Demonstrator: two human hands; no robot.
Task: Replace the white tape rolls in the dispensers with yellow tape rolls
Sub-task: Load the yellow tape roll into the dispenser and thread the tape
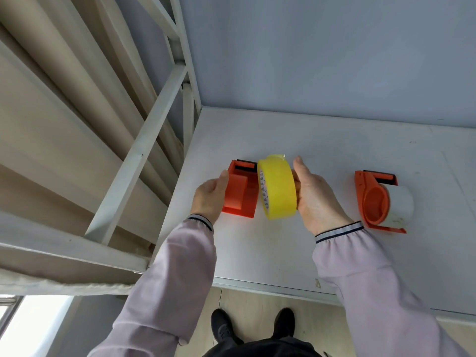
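An orange tape dispenser (240,191) with no roll on its hub lies on the white table (334,150), and my left hand (210,195) grips its left side. My right hand (315,195) holds a yellow tape roll (277,186) upright just to the right of that dispenser, close to its hub. A loose flap of tape sticks up from the top of the roll. Further right lies a second orange dispenser (372,199) with a white tape roll (401,204) seated in it.
A white metal frame (144,150) with beige panels stands along the table's left side. A grey wall rises behind the table. The table's front edge (270,284) runs below my arms, with the floor and my shoes beneath.
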